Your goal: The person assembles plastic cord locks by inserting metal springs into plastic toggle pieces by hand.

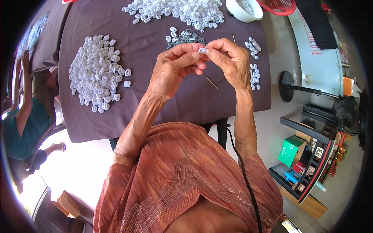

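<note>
Over the table, a small white plastic piece [202, 50] sits between the fingertips of both hands. My left hand [169, 72] is closed, pinching it with thumb and forefinger. My right hand [233, 62] also pinches it from the other side, and the fingers partly cover it. Just beyond the fingers lies a heap of thin grey metal bits [188, 37], too small to tell the exact kind, with a few loose white pieces [171, 35] beside it. On the left is a large pile of white two-holed plastic pieces [95, 72].
A bigger white pile [182, 11] lies at the far side, next to a white bowl [244, 11] and a red basket [278, 6]. Small white groups [254, 75] line the right edge of the brown tablecloth [140, 42]. Thin sticks [211, 82] lie nearby. Another person [25, 124] sits left.
</note>
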{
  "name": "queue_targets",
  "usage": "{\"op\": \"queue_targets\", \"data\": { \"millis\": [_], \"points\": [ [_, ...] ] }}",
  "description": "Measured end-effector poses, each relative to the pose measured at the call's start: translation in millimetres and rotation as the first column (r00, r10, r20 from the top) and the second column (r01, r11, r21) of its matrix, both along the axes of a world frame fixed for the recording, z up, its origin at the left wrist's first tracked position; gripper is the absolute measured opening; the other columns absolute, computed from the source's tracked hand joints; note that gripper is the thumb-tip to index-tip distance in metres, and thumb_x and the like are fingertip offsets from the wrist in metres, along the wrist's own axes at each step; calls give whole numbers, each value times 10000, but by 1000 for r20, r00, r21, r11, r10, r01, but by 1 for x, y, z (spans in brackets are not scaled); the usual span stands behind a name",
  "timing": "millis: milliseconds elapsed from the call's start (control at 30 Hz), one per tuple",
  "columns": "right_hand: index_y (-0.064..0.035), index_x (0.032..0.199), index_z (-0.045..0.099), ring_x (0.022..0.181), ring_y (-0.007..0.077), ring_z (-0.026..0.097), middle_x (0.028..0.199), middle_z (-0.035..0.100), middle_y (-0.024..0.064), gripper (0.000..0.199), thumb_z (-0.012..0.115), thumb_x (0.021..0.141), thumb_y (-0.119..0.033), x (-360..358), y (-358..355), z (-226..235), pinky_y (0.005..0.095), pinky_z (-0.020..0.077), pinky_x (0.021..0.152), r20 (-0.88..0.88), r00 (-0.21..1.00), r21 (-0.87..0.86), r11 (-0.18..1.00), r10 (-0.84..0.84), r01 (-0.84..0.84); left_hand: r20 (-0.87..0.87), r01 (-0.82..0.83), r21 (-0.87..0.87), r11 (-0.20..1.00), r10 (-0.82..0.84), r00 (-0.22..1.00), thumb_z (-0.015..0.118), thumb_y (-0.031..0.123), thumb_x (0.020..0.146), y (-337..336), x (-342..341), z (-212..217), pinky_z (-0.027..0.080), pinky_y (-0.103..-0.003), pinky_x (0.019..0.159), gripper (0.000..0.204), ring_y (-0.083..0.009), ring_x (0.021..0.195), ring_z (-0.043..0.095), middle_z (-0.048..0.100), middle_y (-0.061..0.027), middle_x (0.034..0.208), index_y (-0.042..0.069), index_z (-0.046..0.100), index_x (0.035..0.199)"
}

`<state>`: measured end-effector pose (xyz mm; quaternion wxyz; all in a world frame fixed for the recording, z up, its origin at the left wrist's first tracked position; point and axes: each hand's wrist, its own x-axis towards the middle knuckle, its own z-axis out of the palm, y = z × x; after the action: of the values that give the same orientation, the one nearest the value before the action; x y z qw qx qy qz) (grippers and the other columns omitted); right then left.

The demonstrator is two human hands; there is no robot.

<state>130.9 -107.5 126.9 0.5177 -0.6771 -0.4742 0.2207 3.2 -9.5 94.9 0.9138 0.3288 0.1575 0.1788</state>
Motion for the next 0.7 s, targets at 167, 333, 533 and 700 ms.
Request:
{"op": "queue_targets", "data": {
  "millis": [167, 333, 533, 700],
  "points": [
    [-2, 817, 596, 673, 60, 546, 703, 601, 21, 115, 612, 794, -113, -6, 2, -1, 182, 432, 616, -2, 999, -58, 997, -41, 41, -70, -107, 151, 983, 118, 990, 551, 62, 821, -4, 2, 0, 477, -268, 627, 160, -149, 706, 583, 609, -89, 851, -32, 578, 946],
    [4, 849, 597, 677, 77, 561, 720, 601, 36, 118, 583, 813, -108, -6, 0, -8, 199, 449, 626, -64, 997, -61, 997, -41, 37, -99, -116, 122, 986, 128, 987, 561, 59, 813, -1, 4, -5, 478, -261, 615, 136, -147, 687, 580, 608, -89, 818, -27, 587, 915],
    [11, 895, 585, 681, 89, 568, 742, 602, 50, 128, 566, 821, -91, -3, 0, -12, 211, 457, 634, -82, 994, -56, 996, -69, 65, -132, -67, 34, 997, 71, 989, 542, 68, 822, 0, 5, -9, 477, -258, 604, 125, -152, 675, 580, 601, -97, 791, -24, 582, 897],
    [7, 880, 589, 667, 91, 568, 725, 601, 45, 120, 568, 817, -92, 1, -1, -26, 211, 456, 622, -90, 995, -81, 996, -49, 41, -150, -24, 39, 999, 30, 988, 527, 84, 826, 0, 0, -20, 479, -270, 612, 113, -161, 680, 584, 604, -110, 813, -9, 568, 875]
  ]
}}
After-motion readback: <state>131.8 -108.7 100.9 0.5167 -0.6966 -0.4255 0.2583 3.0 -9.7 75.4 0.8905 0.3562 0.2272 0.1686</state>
